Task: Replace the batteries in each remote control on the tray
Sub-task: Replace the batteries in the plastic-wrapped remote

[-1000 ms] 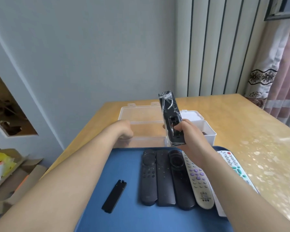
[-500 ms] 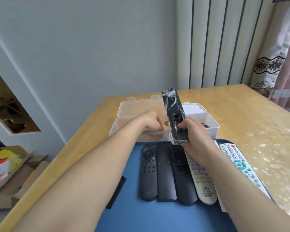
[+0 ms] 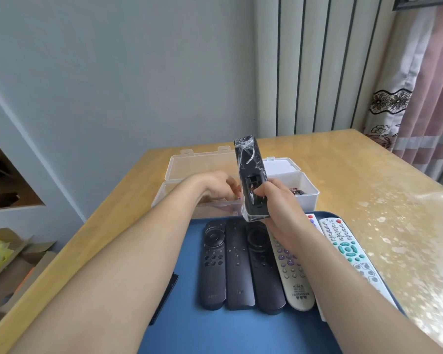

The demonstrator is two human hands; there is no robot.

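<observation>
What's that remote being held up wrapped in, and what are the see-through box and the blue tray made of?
Raised remote: black matte plastic under thin clear film, judging by shiny crinkles near its top. Box: translucent, frosted hard plastic; the table shows through. Tray: smooth blue, probably plastic, unsure.

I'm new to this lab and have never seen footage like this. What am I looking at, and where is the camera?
There is no machine here. These are a person's two bare arms, filmed by a wide-angle camera worn on their head and looking down. The right hand grips a black remote wrapped in clear film, held upright with its battery bay open. The left hand reaches into a clear plastic box; I cannot tell whether it holds anything. On the wooden table lies a blue tray with three black remotes, a beige remote, a white remote and a loose black battery cover.
</observation>
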